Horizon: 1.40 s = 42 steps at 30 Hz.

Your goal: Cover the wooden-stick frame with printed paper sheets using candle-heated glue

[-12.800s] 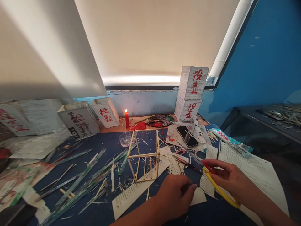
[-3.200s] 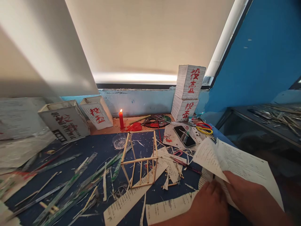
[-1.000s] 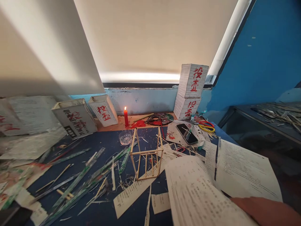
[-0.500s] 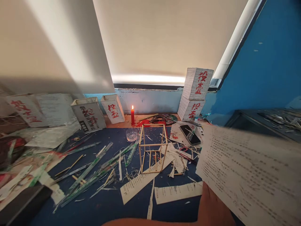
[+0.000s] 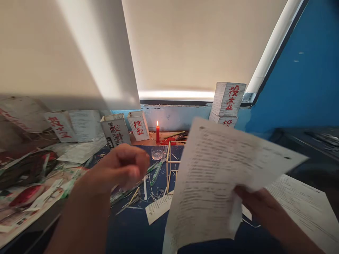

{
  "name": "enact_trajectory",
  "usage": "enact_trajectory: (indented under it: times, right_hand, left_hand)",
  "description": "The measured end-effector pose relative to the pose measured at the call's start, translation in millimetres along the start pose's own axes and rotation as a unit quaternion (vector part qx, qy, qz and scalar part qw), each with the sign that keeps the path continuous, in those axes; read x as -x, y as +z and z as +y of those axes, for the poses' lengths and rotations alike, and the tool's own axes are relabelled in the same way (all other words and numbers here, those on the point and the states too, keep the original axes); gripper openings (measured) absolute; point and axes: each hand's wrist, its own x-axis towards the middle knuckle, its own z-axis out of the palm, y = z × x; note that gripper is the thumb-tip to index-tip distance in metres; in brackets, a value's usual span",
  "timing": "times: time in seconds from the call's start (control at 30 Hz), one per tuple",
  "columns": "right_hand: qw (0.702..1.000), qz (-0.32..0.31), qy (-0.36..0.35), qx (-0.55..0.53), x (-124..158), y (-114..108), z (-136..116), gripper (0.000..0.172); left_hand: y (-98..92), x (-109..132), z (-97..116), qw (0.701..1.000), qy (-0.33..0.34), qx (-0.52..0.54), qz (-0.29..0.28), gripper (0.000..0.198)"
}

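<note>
My right hand point(image 5: 258, 206) grips a printed paper sheet point(image 5: 212, 180) by its lower edge and holds it up over the blue table; the sheet is blurred by motion. Raised in front of me on the left, my left hand point(image 5: 123, 169) has its fingers curled in loosely; it is blurred and I see nothing in it. Behind the sheet stands a frame of thin wooden sticks point(image 5: 169, 165), partly hidden by the paper. More printed pages point(image 5: 304, 208) lie flat on the table under my right forearm.
A lit red candle point(image 5: 158, 131) burns at the back by the wall, with a small glass point(image 5: 157, 153) in front of it. Paper boxes with red characters point(image 5: 229, 100) stand at the back right, others point(image 5: 137, 125) at the back left. Stick scraps, paper strips point(image 5: 157, 208) and wrappers litter the table.
The sheet has swung from the right edge to the middle, in front of the stick frame. My left hand has risen into view on the left. The view has turned left.
</note>
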Motion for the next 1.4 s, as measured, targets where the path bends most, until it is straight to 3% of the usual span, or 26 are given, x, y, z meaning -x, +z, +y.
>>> enact_trajectory:
  times: [0.07, 0.1, 0.27, 0.43, 0.57, 0.67, 0.77, 0.87, 1.03, 1.27, 1.33, 1.4]
  right_hand:
    - [0.995, -0.033, 0.045, -0.086, -14, 31, -10, 0.04]
    - [0.99, -0.054, 0.053, -0.116, -19, 44, -14, 0.04]
    - [0.977, -0.137, 0.077, -0.146, -35, 73, -15, 0.037]
    - [0.979, -0.15, 0.067, -0.124, -53, 76, -6, 0.043]
    - [0.974, -0.143, 0.066, -0.161, -69, 71, -14, 0.039]
    - [0.972, -0.121, 0.065, -0.193, -82, 65, -31, 0.035]
    - [0.968, -0.09, 0.094, -0.216, -98, 60, -45, 0.028]
    - [0.956, -0.077, 0.136, -0.249, -115, 58, -46, 0.025]
    - [0.942, -0.087, 0.162, -0.282, -138, 57, -26, 0.041]
    - [0.924, -0.077, 0.178, -0.329, -152, 58, -5, 0.047]
    - [0.922, -0.076, 0.176, -0.336, -154, 59, -6, 0.049]
    - [0.922, -0.076, 0.17, -0.34, -156, 59, -9, 0.049]
  left_hand:
    - [-19.0, -7, -18, 0.996, -0.032, 0.036, 0.081, 0.038]
    - [-20.5, -9, -27, 0.994, -0.057, 0.051, 0.082, 0.032]
    - [11.4, -1, -53, 0.98, -0.152, 0.13, -0.015, 0.034]
    - [27.3, -2, -58, 0.981, -0.17, 0.041, 0.089, 0.027]
    - [21.1, -19, -54, 0.969, -0.196, 0.091, 0.117, 0.03]
    - [15.5, -36, -45, 0.956, -0.191, 0.138, 0.173, 0.032]
    - [11.2, -54, -41, 0.932, -0.212, 0.191, 0.224, 0.034]
    - [8.2, -68, -44, 0.922, -0.236, 0.193, 0.239, 0.035]
    - [10.6, -68, -49, 0.924, -0.262, 0.164, 0.224, 0.035]
    - [33.9, -30, -48, 0.946, -0.255, 0.145, 0.141, 0.053]
    - [43.5, -21, -54, 0.962, -0.236, 0.1, 0.089, 0.065]
    - [52.9, -15, -63, 0.964, -0.254, 0.016, 0.077, 0.068]
